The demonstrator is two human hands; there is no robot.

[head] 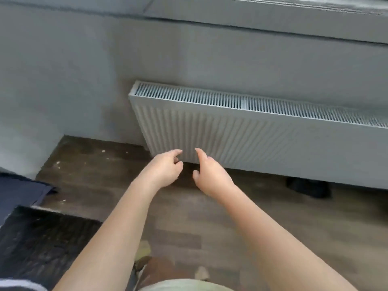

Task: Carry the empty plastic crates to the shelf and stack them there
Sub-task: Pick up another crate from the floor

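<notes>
My left grip [165,168] and right grip [210,175] hang released, holding nothing, just before the white ribbed metal radiator [252,131]; no plastic crate or shelf shows, so I judge I'm between carries and must find one.

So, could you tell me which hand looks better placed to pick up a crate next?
Neither, really. The left hand and right hand reach forward side by side, both empty, towards the radiator. No crate or shelf is in view, so nothing favours one side.
</notes>
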